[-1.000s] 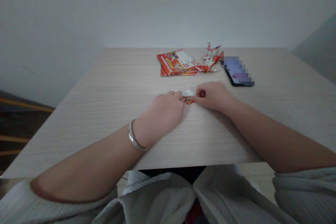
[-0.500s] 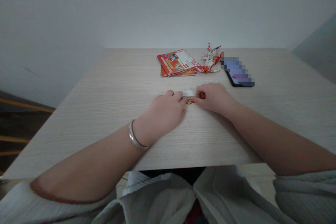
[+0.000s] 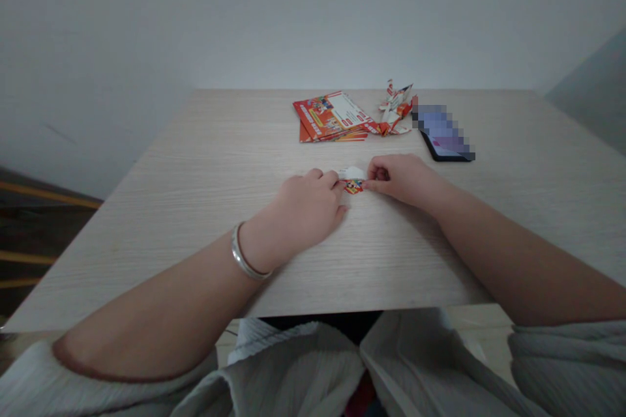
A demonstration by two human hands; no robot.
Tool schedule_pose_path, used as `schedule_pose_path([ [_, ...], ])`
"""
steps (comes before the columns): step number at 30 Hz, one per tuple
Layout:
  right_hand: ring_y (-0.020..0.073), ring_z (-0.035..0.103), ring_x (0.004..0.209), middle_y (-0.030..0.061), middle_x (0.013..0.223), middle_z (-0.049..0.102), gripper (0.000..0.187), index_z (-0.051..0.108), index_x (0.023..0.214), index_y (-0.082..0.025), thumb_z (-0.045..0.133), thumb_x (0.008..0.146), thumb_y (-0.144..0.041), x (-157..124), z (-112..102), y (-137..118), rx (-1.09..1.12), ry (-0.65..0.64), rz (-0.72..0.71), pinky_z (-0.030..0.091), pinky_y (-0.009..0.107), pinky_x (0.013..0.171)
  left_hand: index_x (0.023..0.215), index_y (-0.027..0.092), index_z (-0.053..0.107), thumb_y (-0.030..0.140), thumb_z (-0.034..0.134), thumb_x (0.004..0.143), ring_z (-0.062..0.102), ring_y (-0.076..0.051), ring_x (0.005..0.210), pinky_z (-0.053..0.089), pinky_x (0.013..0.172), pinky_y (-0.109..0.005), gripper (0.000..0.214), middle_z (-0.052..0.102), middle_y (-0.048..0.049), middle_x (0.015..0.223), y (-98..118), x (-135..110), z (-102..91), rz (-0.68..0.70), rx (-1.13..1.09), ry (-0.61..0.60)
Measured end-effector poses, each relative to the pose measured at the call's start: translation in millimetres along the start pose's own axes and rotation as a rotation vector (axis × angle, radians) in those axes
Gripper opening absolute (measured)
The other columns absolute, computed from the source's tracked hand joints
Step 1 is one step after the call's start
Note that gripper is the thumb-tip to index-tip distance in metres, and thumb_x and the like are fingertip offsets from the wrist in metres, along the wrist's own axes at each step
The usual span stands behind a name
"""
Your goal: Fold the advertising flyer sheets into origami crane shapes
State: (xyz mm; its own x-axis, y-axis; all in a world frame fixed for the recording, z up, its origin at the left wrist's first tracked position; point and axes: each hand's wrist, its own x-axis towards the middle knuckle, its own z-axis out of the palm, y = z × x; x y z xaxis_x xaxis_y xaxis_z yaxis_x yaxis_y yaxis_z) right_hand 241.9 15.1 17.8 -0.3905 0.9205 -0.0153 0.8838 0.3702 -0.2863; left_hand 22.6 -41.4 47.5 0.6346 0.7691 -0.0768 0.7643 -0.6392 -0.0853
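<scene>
A small folded piece of paper (image 3: 353,185), white at the back with a red and yellow printed flap in front, lies on the table between both hands. My left hand (image 3: 313,202), with a silver bangle on its wrist, grips the paper's left edge, its fingers bent. Closed in a pinch at the right edge is my right hand (image 3: 398,177), thumb and forefinger on the paper. The fingers cover both side edges of the paper.
Behind the paper lies a stack of red printed leaflets (image 3: 332,118). Beside it stands a folded paper figure (image 3: 395,111) in red and white. A phone (image 3: 445,133) lies at the right. The pale wooden table (image 3: 220,143) meets a wall at the back.
My right hand has shifted slightly to the right and the left fingers slightly left, so more of the printed flap shows between them. The leaflets, paper figure and phone stay put.
</scene>
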Motion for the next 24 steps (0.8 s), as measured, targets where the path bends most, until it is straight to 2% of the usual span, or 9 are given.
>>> schedule_pose_path([
  [10, 0.0169, 0.057, 0.065, 0.0007, 0.074, 0.069, 0.022, 0.066, 0.083, -0.023, 0.07, 0.086, -0.044, -4, -3, 1, -0.02, 0.026, 0.064, 0.032, 0.03, 0.057, 0.126, 0.011, 0.064, 0.033, 0.047, 0.101, 0.063, -0.031, 0.112, 0.054, 0.091, -0.043, 0.038, 0.066, -0.0162, 0.127, -1, 2, 6.6, 0.003, -0.018, 0.06],
  [13, 0.0162, 0.056, 0.063, -0.0003, 0.076, 0.068, 0.027, 0.066, 0.095, -0.022, 0.071, 0.083, -0.046, -3, -1, 5, 0.02, 0.038, 0.065, 0.032, 0.029, 0.056, 0.135, 0.01, 0.058, 0.032, 0.051, 0.1, 0.062, -0.03, 0.12, 0.051, 0.1, -0.043, 0.042, 0.064, -0.0169, 0.133, 1, 3, 9.5, -0.003, -0.042, 0.105],
  [16, 0.0155, 0.055, 0.062, -0.0018, 0.076, 0.067, 0.036, 0.064, 0.106, -0.023, 0.073, 0.081, -0.047, -2, 0, 10, 0.075, 0.031, 0.058, 0.033, 0.029, 0.055, 0.141, 0.015, 0.054, 0.033, 0.051, 0.101, 0.06, -0.031, 0.126, 0.048, 0.105, -0.046, 0.044, 0.063, -0.0166, 0.137, 3, 3, 11.8, 0.022, -0.041, 0.139],
  [20, 0.0144, 0.056, 0.062, -0.0021, 0.073, 0.067, 0.022, 0.066, 0.092, -0.023, 0.071, 0.083, -0.042, -5, -3, 6, 0.132, -0.016, 0.007, 0.034, 0.027, 0.056, 0.137, 0.017, 0.059, 0.036, 0.048, 0.102, 0.059, -0.033, 0.129, 0.045, 0.108, -0.051, 0.041, 0.063, -0.0164, 0.137, 1, 1, 10.8, 0.014, -0.015, 0.146],
  [24, 0.0135, 0.054, 0.061, -0.0024, 0.07, 0.066, 0.011, 0.068, 0.087, -0.023, 0.062, 0.09, -0.032, -12, -4, -4, 0.143, -0.099, -0.154, 0.033, 0.027, 0.058, 0.129, 0.018, 0.067, 0.033, 0.043, 0.103, 0.061, -0.032, 0.124, 0.045, 0.107, -0.051, 0.038, 0.066, -0.0143, 0.131, -6, 3, 5.7, -0.032, -0.009, 0.146],
])
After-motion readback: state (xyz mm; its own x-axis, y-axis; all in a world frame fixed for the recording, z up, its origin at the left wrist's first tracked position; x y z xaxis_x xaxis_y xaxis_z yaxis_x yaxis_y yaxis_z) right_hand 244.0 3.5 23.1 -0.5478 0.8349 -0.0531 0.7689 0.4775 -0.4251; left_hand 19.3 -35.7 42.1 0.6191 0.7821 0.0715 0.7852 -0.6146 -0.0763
